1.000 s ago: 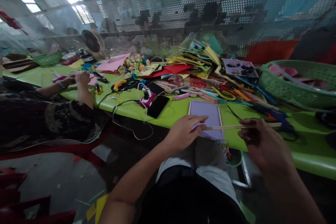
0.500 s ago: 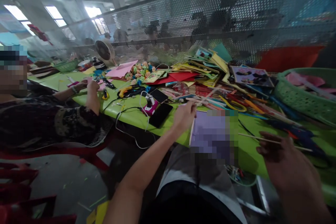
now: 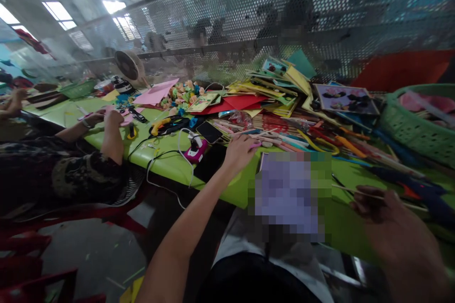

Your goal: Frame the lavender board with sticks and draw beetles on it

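The left hand (image 3: pixel 239 150) has its fingers stretched forward with the tips on a pink pen-like thing (image 3: pixel 254 144) at the near edge of the heap of pens and sticks (image 3: pixel 284 139); whether they pinch it I cannot tell; half a second ago that hand was lifted higher with a thin stick slanting up from it, and a second ago it rested on the purple sheet (image 3: pixel 284 189). The right hand (image 3: pixel 387 220) has its fingers curled around a thin wooden stick (image 3: pixel 359 192), which runs from near the purple sheet across the fingers and out to the right; the grip and the stick look much as they did half a second ago, though the hand sits lower and nearer the table edge. The purple sheet lies on the green table (image 3: pixel 170 163) between the two hands, partly blurred. To the far right stands a green basket (image 3: pixel 408 130) with pink scraps of paper in it; a smaller green basket (image 3: pixel 78 89) sits far down the table, its contents too small to make out. Beside the left forearm lie a black phone (image 3: pixel 209 131) and a pink charger (image 3: pixel 196 150) with white cable; a co-worker's hands (image 3: pixel 104 117) work at the table's left.
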The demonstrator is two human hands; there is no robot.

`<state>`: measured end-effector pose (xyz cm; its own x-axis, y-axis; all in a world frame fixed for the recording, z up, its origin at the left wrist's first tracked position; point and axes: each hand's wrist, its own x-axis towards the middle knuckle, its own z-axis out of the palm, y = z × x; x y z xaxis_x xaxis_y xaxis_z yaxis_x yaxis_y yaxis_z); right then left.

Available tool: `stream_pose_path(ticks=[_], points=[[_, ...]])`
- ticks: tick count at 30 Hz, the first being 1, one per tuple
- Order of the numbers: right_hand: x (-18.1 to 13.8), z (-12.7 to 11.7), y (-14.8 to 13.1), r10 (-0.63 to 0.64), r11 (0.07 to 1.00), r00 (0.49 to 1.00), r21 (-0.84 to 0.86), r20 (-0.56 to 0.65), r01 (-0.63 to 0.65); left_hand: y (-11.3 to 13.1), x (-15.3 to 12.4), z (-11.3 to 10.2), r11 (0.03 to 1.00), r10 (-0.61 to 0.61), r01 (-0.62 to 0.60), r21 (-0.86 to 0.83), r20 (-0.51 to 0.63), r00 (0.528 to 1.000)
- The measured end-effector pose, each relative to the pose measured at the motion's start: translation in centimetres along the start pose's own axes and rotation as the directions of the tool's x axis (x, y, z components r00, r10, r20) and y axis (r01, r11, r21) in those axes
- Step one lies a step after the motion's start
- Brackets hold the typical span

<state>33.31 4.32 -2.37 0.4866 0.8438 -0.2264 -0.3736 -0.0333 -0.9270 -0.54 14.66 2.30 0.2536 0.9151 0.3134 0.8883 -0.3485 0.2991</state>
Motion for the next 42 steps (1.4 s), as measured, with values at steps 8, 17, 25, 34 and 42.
stream_pose_path(ticks=[8, 17, 25, 34, 42], points=[[1.1, 1.0, -0.1, -0.001, 0.997, 1.000, -0.074, -0.016, 0.000, 0.6, 0.6, 1.3, 0.986, 0.155, -0.143, -0.084, 0.171, 0.973], [1.0, 0.0, 0.1, 0.031, 1.000, 0.998, -0.001, -0.053, -0.031, 2.8, 2.6, 2.6, 0.967, 0.237, -0.252, 0.030, 0.247, 0.940], [0.4, 1.0, -0.5, 0.025, 1.000, 0.998, -0.015, -0.058, -0.026, 1.5, 2.9, 3.4, 0.980, 0.161, -0.174, 0.094, 0.128, 0.979], [-0.1, 1.7, -1.1, -0.023, 0.996, 0.998, -0.084, 0.053, 0.028, 2.5, 2.7, 2.6, 0.993, 0.103, -0.098, -0.071, 0.060, 0.993], [-2.2, 3.1, -1.2, -0.031, 0.982, 0.970, -0.174, 0.240, 0.075, 2.2, -0.7, 0.5, 0.794, 0.315, -0.184, -0.580, 0.134, 0.940]])
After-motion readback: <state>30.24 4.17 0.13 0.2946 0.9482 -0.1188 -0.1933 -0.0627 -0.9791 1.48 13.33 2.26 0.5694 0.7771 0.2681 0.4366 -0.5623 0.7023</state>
